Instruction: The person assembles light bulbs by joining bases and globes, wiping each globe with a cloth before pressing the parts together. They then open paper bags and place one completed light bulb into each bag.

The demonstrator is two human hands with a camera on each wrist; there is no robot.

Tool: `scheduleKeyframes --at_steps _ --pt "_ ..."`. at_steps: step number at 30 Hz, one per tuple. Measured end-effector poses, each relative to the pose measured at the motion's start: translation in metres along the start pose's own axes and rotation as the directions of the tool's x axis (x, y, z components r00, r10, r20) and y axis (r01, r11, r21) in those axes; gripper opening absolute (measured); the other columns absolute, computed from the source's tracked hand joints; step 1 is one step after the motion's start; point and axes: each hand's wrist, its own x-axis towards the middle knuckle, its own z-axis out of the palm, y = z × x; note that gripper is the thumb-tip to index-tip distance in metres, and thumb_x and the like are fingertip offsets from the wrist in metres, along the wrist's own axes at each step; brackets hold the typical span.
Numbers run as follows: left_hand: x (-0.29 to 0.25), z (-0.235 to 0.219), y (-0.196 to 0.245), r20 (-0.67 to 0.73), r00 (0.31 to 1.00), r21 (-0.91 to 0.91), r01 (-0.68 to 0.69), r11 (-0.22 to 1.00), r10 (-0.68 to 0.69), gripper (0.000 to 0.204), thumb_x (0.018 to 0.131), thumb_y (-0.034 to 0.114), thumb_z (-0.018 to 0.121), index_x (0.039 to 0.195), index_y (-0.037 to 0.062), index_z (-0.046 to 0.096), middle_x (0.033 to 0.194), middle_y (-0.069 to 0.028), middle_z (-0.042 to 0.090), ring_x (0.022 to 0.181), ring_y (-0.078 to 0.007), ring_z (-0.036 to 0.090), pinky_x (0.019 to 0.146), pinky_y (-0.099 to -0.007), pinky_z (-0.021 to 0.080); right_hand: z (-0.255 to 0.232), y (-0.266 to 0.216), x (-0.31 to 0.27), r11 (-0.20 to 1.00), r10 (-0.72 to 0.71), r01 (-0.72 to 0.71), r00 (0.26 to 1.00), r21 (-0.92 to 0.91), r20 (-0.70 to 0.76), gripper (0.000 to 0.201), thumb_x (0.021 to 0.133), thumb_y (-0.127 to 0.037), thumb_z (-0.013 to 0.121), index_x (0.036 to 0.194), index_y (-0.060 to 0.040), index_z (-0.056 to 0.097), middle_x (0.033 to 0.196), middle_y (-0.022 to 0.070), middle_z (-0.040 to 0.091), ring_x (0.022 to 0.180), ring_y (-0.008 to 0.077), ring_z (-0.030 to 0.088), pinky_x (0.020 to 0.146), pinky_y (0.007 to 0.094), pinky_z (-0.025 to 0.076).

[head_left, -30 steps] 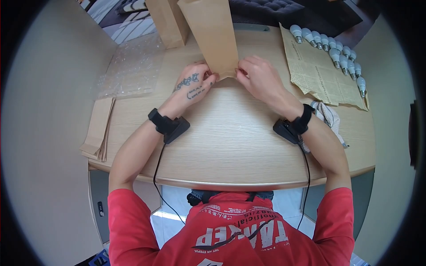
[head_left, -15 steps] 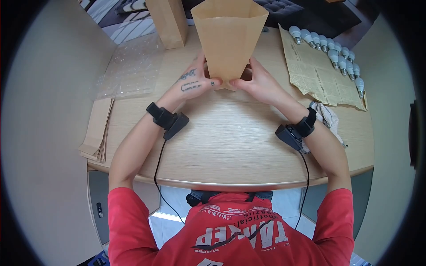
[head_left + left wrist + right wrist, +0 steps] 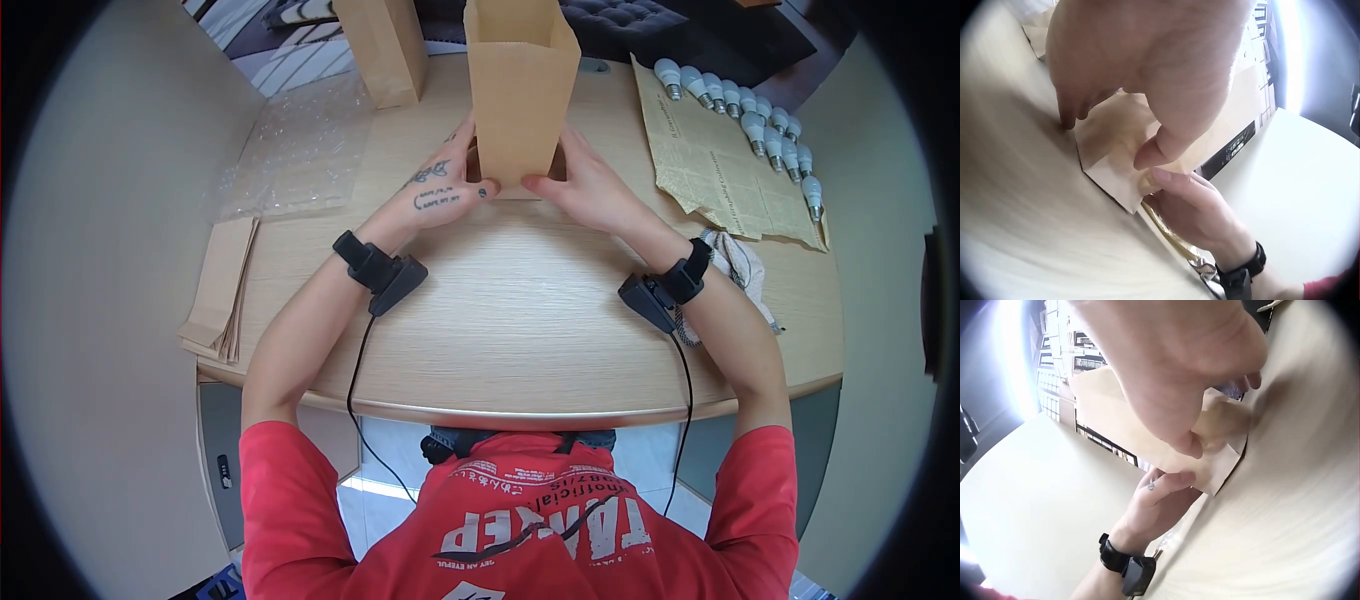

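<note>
An opened brown paper bag [image 3: 520, 110] stands upright on the table in the head view, its mouth facing up and away. My left hand [image 3: 440, 188] holds its lower left side, the thumb against the front near the bottom. On the other side, my right hand [image 3: 590, 185] grips the lower right edge, its thumb also on the front. Both wrist views show the bag's base [image 3: 1110, 178] close over the tabletop, with creases in the paper [image 3: 1210, 450] beside the thumbs. The other fingers reach round the sides and are partly hidden.
Another upright paper bag [image 3: 385, 60] stands at the back left, near clear bubble wrap [image 3: 300, 150]. Flat folded bags [image 3: 220, 285] lie at the left edge. To the right, several light bulbs [image 3: 752, 130] rest on printed brown paper [image 3: 700, 160], beside a cloth [image 3: 738, 262].
The bag has gone from tilted back to upright, and its mouth has come into view. Both hands have shifted from its bottom edge to the lower sides.
</note>
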Motion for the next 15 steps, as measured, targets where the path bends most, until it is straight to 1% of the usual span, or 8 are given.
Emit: scheduleKeyframes --at_steps 2,3,5,6,8,11,14,15 --pt "0.003 -0.002 -0.008 0.021 1.000 0.065 0.001 0.998 -0.003 0.074 0.078 0.000 0.056 0.147 0.0072 0.033 0.140 -0.0190 0.046 0.123 -0.0316 0.052 0.100 -0.0372 0.045 -0.008 -0.014 0.000 0.991 0.040 -0.058 0.989 0.124 0.142 0.069 0.084 -0.021 0.068 0.141 0.0001 0.036 0.131 0.0267 0.050 0.125 0.0393 0.049 0.105 0.0443 0.039" --pt "0.005 -0.003 -0.010 0.017 1.000 0.124 -0.023 0.992 0.021 0.068 0.081 0.002 0.059 0.145 0.0059 0.036 0.136 -0.0172 0.049 0.121 -0.0278 0.053 0.099 -0.0359 0.045 -0.011 -0.021 0.001 0.980 0.052 -0.091 0.976 0.179 0.212 0.067 0.084 -0.023 0.068 0.140 0.0001 0.037 0.129 0.0266 0.052 0.123 0.0399 0.050 0.104 0.0454 0.040" --pt "0.007 -0.007 -0.010 0.003 0.998 0.245 -0.068 0.967 0.069 0.057 0.087 0.007 0.063 0.140 0.0031 0.042 0.127 -0.0136 0.055 0.115 -0.0202 0.055 0.098 -0.0333 0.046 -0.009 -0.026 0.005 0.999 0.017 -0.023 0.986 0.035 0.164 0.064 0.085 -0.025 0.067 0.137 0.0001 0.040 0.125 0.0266 0.055 0.119 0.0414 0.052 0.102 0.0466 0.041" --pt "0.009 -0.010 -0.012 -0.032 0.998 0.235 -0.043 0.971 0.052 0.058 0.087 0.008 0.063 0.140 0.0031 0.042 0.128 -0.0143 0.055 0.115 -0.0209 0.056 0.097 -0.0336 0.047 -0.008 -0.028 0.009 0.999 -0.005 0.010 0.990 -0.037 0.143 0.063 0.085 -0.026 0.067 0.136 0.0001 0.041 0.124 0.0267 0.057 0.117 0.0422 0.053 0.101 0.0473 0.042" --pt "0.016 -0.015 -0.017 -0.099 0.995 0.213 0.002 0.977 0.019 0.058 0.087 0.009 0.064 0.140 0.0030 0.042 0.130 -0.0158 0.055 0.116 -0.0223 0.057 0.096 -0.0342 0.048 -0.004 -0.026 0.023 0.993 0.042 -0.026 0.990 -0.115 0.137 0.062 0.086 -0.028 0.066 0.136 0.0000 0.042 0.122 0.0267 0.058 0.116 0.0427 0.054 0.100 0.0478 0.042" --pt "0.026 -0.028 -0.029 -0.197 0.978 0.258 -0.011 0.966 0.064 0.073 0.084 0.016 0.066 0.147 0.0000 0.033 0.132 -0.0235 0.055 0.121 -0.0354 0.055 0.101 -0.0377 0.044 0.001 -0.023 0.047 0.978 0.127 -0.105 0.985 -0.179 0.117 0.060 0.086 -0.031 0.065 0.134 -0.0001 0.045 0.119 0.0267 0.060 0.116 0.0426 0.054 0.100 0.0483 0.042" --pt "0.025 -0.037 -0.035 -0.315 0.947 0.426 0.092 0.900 0.053 0.072 0.088 0.024 0.068 0.148 0.0029 0.034 0.137 -0.0221 0.050 0.121 -0.0296 0.056 0.096 -0.0366 0.049 0.014 -0.014 0.070 0.969 0.141 -0.124 0.988 -0.213 0.067 0.059 0.086 -0.033 0.065 0.133 -0.0003 0.047 0.118 0.0264 0.061 0.116 0.0420 0.054 0.099 0.0491 0.042" --pt "0.023 -0.041 -0.036 -0.316 0.948 0.432 0.101 0.896 0.045 0.075 0.088 0.027 0.068 0.149 0.0031 0.032 0.137 -0.0223 0.050 0.121 -0.0298 0.056 0.097 -0.0368 0.049 0.018 -0.010 0.078 0.968 0.133 -0.119 0.990 -0.223 0.047 0.059 0.086 -0.034 0.065 0.132 -0.0004 0.048 0.119 0.0262 0.062 0.116 0.0419 0.054 0.099 0.0494 0.042"
